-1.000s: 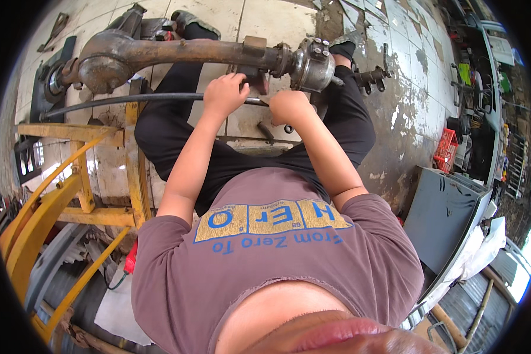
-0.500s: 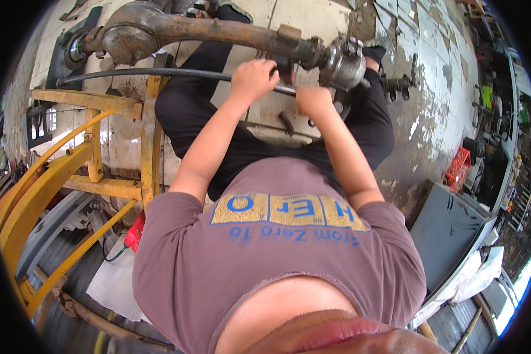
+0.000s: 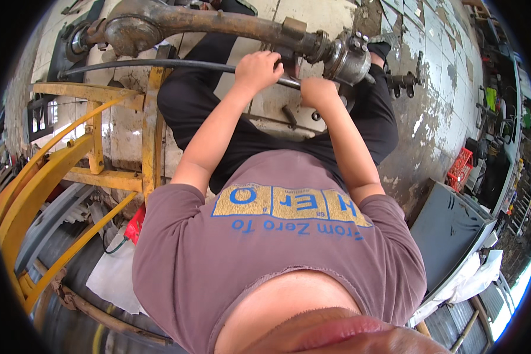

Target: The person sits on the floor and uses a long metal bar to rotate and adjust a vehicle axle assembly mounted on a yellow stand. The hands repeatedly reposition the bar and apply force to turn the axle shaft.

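A long dark metal bar (image 3: 159, 63), shiny toward its right end, runs across in front of my bent legs. My left hand (image 3: 258, 72) is closed over the bar, its fingers curled to the far side. Just right of it, my right hand (image 3: 318, 92) is wrapped round the shiny end, which it hides. Beyond the bar lies a rusty vehicle axle housing (image 3: 218, 25) with a round bulge at the left. A greyish metal hub (image 3: 351, 62) sits at its right end, close to my right hand.
A short dark metal piece (image 3: 289, 116) and a small ring (image 3: 316, 116) lie on the tiles between my legs. At left stands a yellow metal frame (image 3: 151, 135). Another metal part (image 3: 404, 82) is beyond my right foot. A red crate (image 3: 460, 168) and grey cabinet (image 3: 451, 230) stand at right.
The floor, axle housing and bar sit slightly higher in the view, as do both hands. My grip on the bar looks the same.
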Available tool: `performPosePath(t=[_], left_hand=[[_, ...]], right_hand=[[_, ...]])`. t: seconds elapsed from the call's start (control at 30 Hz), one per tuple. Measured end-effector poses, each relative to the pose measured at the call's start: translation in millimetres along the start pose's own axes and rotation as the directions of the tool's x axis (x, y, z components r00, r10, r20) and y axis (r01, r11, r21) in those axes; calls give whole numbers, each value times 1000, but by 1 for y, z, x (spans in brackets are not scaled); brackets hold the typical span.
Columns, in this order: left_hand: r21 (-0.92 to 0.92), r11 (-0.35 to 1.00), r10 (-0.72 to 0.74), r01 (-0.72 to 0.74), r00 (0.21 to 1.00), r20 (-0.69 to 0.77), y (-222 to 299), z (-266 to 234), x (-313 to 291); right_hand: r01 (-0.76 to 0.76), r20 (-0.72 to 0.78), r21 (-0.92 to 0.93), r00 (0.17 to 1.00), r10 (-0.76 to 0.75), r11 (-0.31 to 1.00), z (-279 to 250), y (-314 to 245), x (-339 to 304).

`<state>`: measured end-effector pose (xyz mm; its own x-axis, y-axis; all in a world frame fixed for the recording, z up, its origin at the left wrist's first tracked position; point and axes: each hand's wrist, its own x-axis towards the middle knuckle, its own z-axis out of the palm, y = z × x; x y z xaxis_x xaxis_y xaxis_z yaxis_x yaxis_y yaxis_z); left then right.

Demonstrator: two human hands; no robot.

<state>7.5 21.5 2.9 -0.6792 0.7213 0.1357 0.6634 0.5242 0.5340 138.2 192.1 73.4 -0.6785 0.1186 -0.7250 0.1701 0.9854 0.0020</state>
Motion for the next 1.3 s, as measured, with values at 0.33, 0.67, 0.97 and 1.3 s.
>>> performPosePath(t=[0.33, 0.67, 0.97, 1.3], left_hand=[[20, 1000, 23, -22, 999, -44, -2, 0, 8], [33, 999, 7, -6, 1000, -4, -10, 7, 0], [27, 999, 21, -20, 1000, -9, -1, 12, -7], [49, 998, -30, 27, 999, 41, -1, 5, -1]], right_hand=[[-32, -168, -8, 985, 30, 999, 0, -4, -8], [50, -13, -99, 999, -51, 994, -25, -8, -6], [18, -140, -24, 990, -21, 1000, 1, 10, 18], [35, -262, -4, 964, -35, 999, 7, 1, 13]])
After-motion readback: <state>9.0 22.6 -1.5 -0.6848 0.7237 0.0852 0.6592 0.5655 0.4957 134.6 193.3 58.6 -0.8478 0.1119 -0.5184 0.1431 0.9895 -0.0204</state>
